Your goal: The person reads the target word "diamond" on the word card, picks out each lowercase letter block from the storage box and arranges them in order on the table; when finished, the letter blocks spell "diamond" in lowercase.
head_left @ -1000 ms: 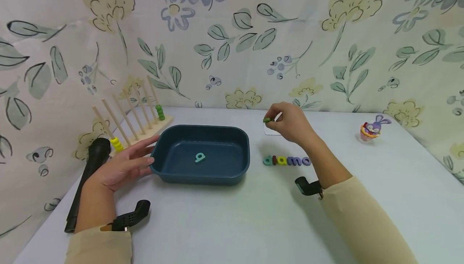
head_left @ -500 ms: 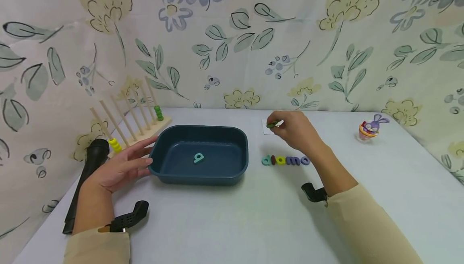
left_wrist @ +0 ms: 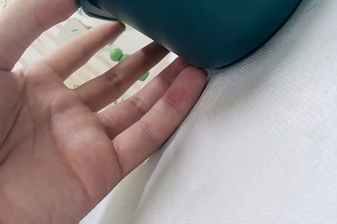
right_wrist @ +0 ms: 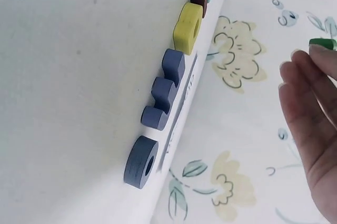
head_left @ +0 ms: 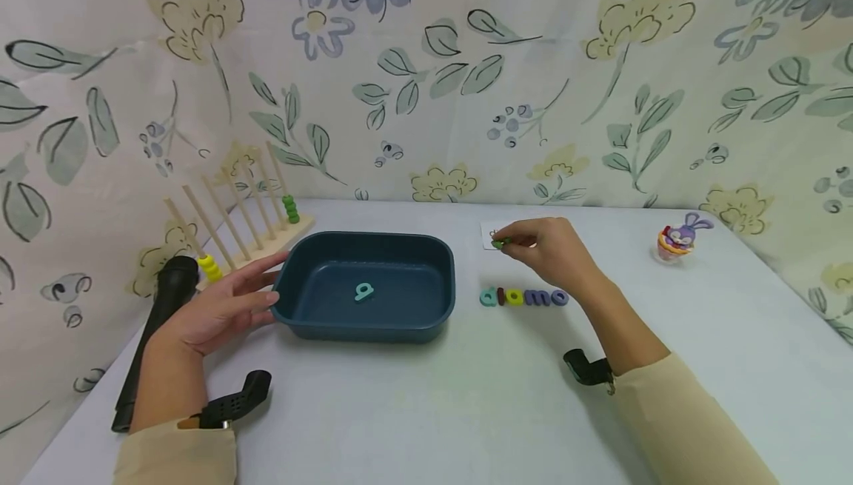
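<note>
My right hand (head_left: 553, 252) pinches a small green piece (head_left: 500, 243) between thumb and fingertips, over a white card (head_left: 489, 233) at the back. Its shape is mostly hidden; in the right wrist view only a green edge (right_wrist: 323, 43) shows. Nearer than the card lies a row of letter pieces: a teal one, a dark red one, a yellow "a" (right_wrist: 184, 32), a purple "m" (head_left: 537, 298) and a purple "o". My left hand (head_left: 229, 303) rests spread against the left side of a dark blue bin (head_left: 363, 332), thumb at the rim. Inside the bin lies a teal letter (head_left: 361, 298).
A wooden peg rack (head_left: 266, 244) with green and yellow beads stands behind my left hand. A black rod-like object (head_left: 160, 322) lies at the far left. At the back right sits a purple rabbit figurine (head_left: 681, 236). Floral cloth (head_left: 426, 100) hangs behind the table.
My right hand, with the green piece, has come down and nearer to me, from the card's far edge towards its front. The left hand stays at the bin.
</note>
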Available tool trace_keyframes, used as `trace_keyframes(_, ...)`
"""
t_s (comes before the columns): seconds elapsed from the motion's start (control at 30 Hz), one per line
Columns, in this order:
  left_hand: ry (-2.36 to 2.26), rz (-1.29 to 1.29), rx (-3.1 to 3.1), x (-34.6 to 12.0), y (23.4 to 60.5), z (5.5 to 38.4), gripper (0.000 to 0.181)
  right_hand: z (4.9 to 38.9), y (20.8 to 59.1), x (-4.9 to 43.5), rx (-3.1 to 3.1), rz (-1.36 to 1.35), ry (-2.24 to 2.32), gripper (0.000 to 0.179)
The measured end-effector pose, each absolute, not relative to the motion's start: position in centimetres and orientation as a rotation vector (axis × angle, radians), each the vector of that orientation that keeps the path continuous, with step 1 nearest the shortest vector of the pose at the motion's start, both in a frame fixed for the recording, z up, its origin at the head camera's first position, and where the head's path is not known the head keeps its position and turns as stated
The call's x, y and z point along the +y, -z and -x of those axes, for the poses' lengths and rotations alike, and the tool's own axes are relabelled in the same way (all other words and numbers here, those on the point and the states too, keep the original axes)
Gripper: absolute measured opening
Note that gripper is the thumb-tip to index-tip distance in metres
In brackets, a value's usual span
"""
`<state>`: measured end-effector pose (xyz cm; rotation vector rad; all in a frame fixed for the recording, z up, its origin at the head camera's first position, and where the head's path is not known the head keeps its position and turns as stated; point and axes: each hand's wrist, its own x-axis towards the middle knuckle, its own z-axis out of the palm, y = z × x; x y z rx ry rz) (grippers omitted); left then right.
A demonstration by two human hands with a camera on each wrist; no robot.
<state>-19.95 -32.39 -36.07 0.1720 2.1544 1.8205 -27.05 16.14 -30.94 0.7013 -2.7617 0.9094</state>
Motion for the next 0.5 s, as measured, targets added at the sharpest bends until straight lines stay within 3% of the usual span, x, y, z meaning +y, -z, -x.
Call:
trace_keyframes(0.27, -1.833, -0.168, 2.145, -32.4, 36.2, 20.1, 0.071, 26.8, 31.0, 17.2, -2.873, -0.63, -1.045, 0.028)
trace_keyframes(0.5, -1.84, -0.17, 2.132, -32.6, 36.3, 20.1, 0.07, 26.7, 30.9, 18.4, -2.873, -0.562, -1.471, 0.027)
